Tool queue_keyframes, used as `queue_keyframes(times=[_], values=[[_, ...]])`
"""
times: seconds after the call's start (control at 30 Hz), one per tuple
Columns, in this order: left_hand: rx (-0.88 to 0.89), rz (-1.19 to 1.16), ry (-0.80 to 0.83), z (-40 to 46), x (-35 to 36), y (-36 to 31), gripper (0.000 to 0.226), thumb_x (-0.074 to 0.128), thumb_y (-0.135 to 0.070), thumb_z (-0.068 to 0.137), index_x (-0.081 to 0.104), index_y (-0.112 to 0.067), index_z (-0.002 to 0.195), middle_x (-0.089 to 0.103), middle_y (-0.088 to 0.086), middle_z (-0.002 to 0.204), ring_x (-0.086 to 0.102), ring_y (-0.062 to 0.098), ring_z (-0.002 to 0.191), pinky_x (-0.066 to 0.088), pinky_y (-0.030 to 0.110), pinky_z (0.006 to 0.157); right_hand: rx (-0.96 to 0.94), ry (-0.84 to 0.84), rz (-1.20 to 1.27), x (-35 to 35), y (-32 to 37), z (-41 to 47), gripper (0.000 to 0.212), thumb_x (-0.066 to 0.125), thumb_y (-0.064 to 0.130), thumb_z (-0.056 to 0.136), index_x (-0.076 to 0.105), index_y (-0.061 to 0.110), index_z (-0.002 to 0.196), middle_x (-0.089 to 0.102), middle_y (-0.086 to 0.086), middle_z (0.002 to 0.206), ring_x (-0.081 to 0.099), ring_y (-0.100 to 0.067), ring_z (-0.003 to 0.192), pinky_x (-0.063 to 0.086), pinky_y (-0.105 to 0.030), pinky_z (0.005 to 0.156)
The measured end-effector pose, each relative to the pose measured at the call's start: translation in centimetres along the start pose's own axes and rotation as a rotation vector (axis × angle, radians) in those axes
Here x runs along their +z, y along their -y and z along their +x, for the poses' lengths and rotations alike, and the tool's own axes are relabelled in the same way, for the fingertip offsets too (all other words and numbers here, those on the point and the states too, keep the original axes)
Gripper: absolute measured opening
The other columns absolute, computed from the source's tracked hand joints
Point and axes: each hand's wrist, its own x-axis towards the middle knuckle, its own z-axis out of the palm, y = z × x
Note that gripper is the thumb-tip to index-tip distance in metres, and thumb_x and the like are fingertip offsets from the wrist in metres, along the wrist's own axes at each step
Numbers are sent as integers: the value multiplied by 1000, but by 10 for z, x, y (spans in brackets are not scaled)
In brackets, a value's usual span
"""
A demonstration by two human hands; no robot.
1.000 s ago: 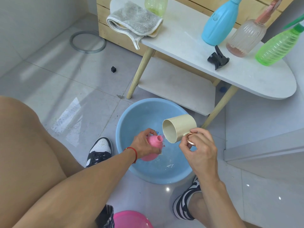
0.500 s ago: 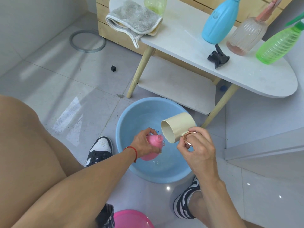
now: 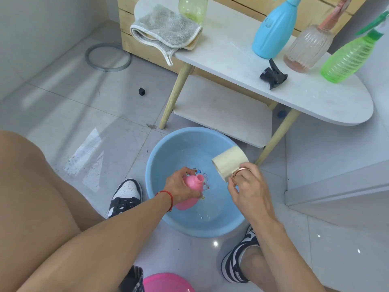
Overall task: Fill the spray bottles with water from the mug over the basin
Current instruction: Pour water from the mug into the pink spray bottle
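- Pink plastic, the spray bottle (image 3: 190,193) probably has thin, slightly springy walls. It is likely wet and slick, and heavier than an empty one if water has gone in.
- Its rounded shoulder, just below the open neck, looks like the best place to hold it. That keeps the mouth clear for pouring.
- Left hand (image 3: 181,186) wraps the bottle from the left side, fingers curled around the upper body. The neck pokes out to the right past the fingertips, and the base shows below the palm.
- Bottle hangs tilted over the blue basin (image 3: 160,180), neck pointing toward the mug (image 3: 228,163).
- Cream mug seems stiff and light, with a metallic ring handle that gives a sure grip.
- Right hand (image 3: 248,190) pinches that handle, fingers closed around it. The mug lies on its side above and left of the knuckles.
- Mug's rim sits near the bottle mouth, not touching it. I see no water running between them.
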Motion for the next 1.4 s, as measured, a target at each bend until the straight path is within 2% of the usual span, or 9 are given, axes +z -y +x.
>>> queue_keyframes(times=[0.27,0.33,0.47,0.57,0.73,1.0,1.23,1.33,1.4], values=[[-78,-7,-14,-4,3,-12,62,82,-45,45,62,-37,103,60,-7,103,63,19,92,48,27,70,-232,29,-152,-23,-34,4,18,72,2,89,67,4,72,61,-6,77,62,-30,112,51,-34,97],[-95,-24,-29,-6,3,-19,63,81,-47,44,62,-36,103,61,-6,104,64,20,93,51,29,73,-85,4,-87,-43,-34,11,21,75,9,87,67,9,67,64,0,73,61,-21,106,50,-24,81],[-149,10,-69,-7,0,-37,65,76,-58,47,60,-34,105,62,-8,100,66,23,95,56,36,86,351,17,88,-99,-40,38,34,69,29,90,66,8,63,64,-4,65,63,-26,78,50,-36,64],[-178,37,-97,-2,-2,-44,63,74,-67,48,60,-35,100,67,-5,103,69,24,93,58,41,91,541,-42,297,-154,-55,62,41,68,31,93,65,4,62,62,-7,57,61,-22,64,45,-36,66],[-144,75,-82,2,-11,-66,65,81,-63,49,60,-38,106,67,-2,110,69,25,96,58,45,92,778,-322,741,-204,-107,103,38,61,31,95,70,8,66,75,3,72,73,-18,74,62,-43,79],[-46,-33,-41,2,-22,-138,55,92,-35,64,63,-38,111,61,-4,114,65,21,91,56,35,62,1063,-409,1002,-185,-173,137,27,54,18,95,64,5,72,62,-6,72,62,-20,76,61,-51,92],[87,-9,26,-9,-38,-218,53,92,-28,66,65,-39,111,62,0,117,64,29,99,52,32,47,1090,-190,395,-179,-178,141,39,48,33,97,73,4,89,71,-19,98,60,-38,89,47,-38,73],[138,-3,41,-14,-47,-248,52,92,-29,65,67,-40,109,64,-1,117,65,28,102,54,38,54,760,-439,-46,-179,-164,146,24,50,23,98,66,5,102,62,-21,110,56,-43,105,48,-50,85],[179,4,53,-18,-52,-266,50,92,-30,65,67,-40,108,65,-4,116,65,26,102,56,40,58,419,-505,-79,-177,-149,159,12,53,15,95,62,7,97,62,-16,101,57,-40,99,48,-52,83]])
